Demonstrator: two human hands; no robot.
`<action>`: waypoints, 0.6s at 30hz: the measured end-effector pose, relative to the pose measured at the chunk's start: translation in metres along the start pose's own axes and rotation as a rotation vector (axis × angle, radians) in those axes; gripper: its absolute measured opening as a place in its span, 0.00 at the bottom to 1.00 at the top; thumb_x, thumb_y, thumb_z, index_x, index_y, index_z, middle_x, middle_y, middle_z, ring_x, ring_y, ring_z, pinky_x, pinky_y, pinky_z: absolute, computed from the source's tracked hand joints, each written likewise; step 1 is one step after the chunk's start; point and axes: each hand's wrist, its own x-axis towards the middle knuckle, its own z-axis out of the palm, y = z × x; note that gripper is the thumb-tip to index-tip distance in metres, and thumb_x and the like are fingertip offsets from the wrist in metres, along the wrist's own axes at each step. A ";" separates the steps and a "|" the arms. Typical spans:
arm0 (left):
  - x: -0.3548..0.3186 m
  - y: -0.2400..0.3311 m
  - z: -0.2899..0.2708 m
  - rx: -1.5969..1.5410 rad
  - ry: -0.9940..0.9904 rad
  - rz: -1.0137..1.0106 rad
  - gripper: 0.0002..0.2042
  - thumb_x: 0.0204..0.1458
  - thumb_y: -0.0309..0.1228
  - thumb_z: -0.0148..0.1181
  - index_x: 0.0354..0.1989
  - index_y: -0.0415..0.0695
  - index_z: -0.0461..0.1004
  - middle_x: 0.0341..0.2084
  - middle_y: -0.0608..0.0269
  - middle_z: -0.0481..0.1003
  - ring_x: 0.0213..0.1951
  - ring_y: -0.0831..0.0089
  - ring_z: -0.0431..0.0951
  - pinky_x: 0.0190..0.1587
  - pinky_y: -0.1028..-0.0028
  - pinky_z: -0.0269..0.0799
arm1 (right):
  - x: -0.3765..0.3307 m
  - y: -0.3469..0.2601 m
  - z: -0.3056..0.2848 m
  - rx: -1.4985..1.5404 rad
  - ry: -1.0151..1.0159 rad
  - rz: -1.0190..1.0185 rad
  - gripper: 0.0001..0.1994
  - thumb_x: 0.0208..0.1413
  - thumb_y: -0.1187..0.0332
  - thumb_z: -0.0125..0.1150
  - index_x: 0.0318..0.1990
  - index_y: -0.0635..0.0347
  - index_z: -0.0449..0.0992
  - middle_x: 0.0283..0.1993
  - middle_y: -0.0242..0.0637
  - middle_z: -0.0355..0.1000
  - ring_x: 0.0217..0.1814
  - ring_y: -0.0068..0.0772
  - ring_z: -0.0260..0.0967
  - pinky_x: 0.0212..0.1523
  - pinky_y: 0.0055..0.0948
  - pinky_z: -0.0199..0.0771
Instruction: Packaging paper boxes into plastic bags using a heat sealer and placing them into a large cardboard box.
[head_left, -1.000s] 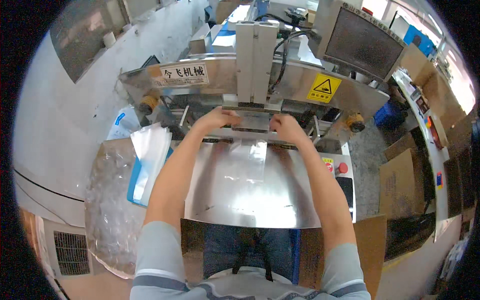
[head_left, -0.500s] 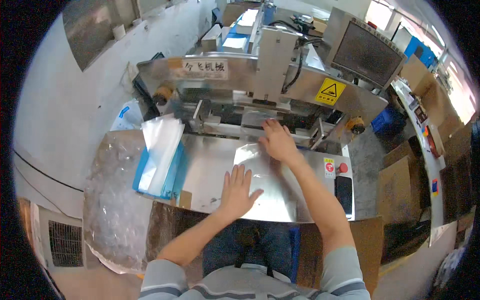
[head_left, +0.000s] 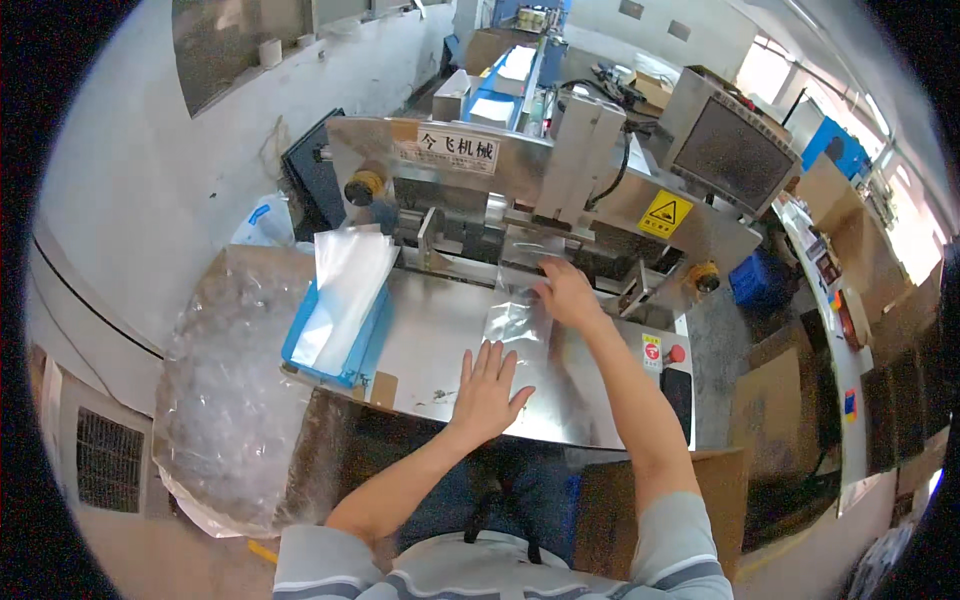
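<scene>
A clear plastic bag [head_left: 516, 322] lies on the shiny metal worktop [head_left: 425, 335], its far end reaching the gap of a metal machine [head_left: 375, 140]. My left hand [head_left: 484, 402] rests flat near the bag's close end, fingers outstretched and thumb apart, holding nothing. Farther off, beside the gap, my right hand [head_left: 572, 296] lies over the bag's right side with its thumb apart from the fingers; its fingertips touch the film. To the left, a blue box [head_left: 372, 345] stands on the worktop with a stack of clear flat bags [head_left: 345, 285] sticking up out of it.
A large carton lined with plastic [head_left: 225, 380] holds many clear bags at the left. At the worktop's right end are a red button [head_left: 676, 354] and a black phone-like object [head_left: 677, 402]. A screen [head_left: 730, 155] stands behind, right. A cardboard box [head_left: 665, 510] is below the worktop.
The view has shifted, so the machine sits differently in the picture. My right hand has drawn slightly back from the gap, its fingers less spread. My left hand stays flat on the worktop.
</scene>
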 end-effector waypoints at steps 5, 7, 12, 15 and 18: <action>-0.001 0.002 -0.002 0.018 -0.049 -0.032 0.29 0.55 0.46 0.55 0.56 0.34 0.64 0.57 0.38 0.63 0.62 0.44 0.59 0.63 0.43 0.49 | 0.001 -0.009 -0.004 -0.014 -0.020 0.040 0.19 0.54 0.64 0.57 0.51 0.65 0.70 0.51 0.52 0.70 0.55 0.54 0.67 0.54 0.46 0.67; 0.007 0.002 -0.001 0.011 -0.020 -0.022 0.29 0.54 0.46 0.56 0.56 0.34 0.64 0.57 0.38 0.63 0.62 0.44 0.59 0.63 0.43 0.49 | 0.003 -0.004 -0.002 -0.023 0.013 0.036 0.18 0.54 0.65 0.57 0.51 0.64 0.70 0.50 0.51 0.71 0.53 0.54 0.68 0.53 0.47 0.67; 0.002 0.004 0.000 0.017 -0.021 -0.017 0.29 0.54 0.45 0.57 0.56 0.34 0.64 0.56 0.39 0.63 0.62 0.43 0.59 0.63 0.42 0.50 | 0.002 -0.002 0.001 -0.008 -0.043 0.091 0.19 0.58 0.61 0.53 0.53 0.60 0.69 0.49 0.52 0.71 0.54 0.52 0.67 0.56 0.50 0.63; 0.002 0.004 0.000 -0.007 -0.009 -0.017 0.29 0.54 0.45 0.57 0.56 0.34 0.64 0.56 0.39 0.63 0.62 0.43 0.59 0.63 0.43 0.50 | 0.009 -0.004 -0.009 -0.059 0.033 0.036 0.18 0.59 0.61 0.52 0.53 0.61 0.69 0.49 0.52 0.71 0.53 0.52 0.68 0.56 0.50 0.63; 0.002 0.004 0.002 0.009 -0.013 -0.039 0.30 0.54 0.45 0.57 0.57 0.33 0.63 0.56 0.39 0.63 0.62 0.42 0.58 0.63 0.43 0.49 | 0.015 0.001 -0.012 -0.078 0.017 0.055 0.18 0.59 0.62 0.51 0.52 0.63 0.68 0.45 0.50 0.73 0.51 0.52 0.69 0.55 0.51 0.64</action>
